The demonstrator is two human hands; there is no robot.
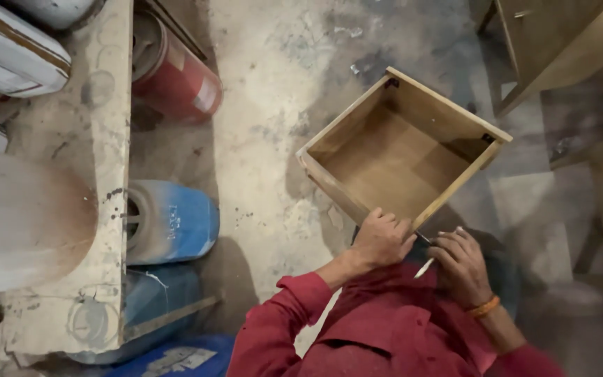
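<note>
hands (420, 251) grip near corner of wooden drawer box (399, 150).

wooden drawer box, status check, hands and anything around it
Left hand grips near corner of wooden drawer box. Right hand holds a thin tool at that corner. Box open side up on concrete floor; nothing inside.

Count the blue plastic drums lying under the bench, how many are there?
2 for sure: one blue plastic drum lying beside the bench's edge, another blue plastic drum just below it nearer the person. A blue shape at the bottom edge may be a third, mostly hidden.
</note>
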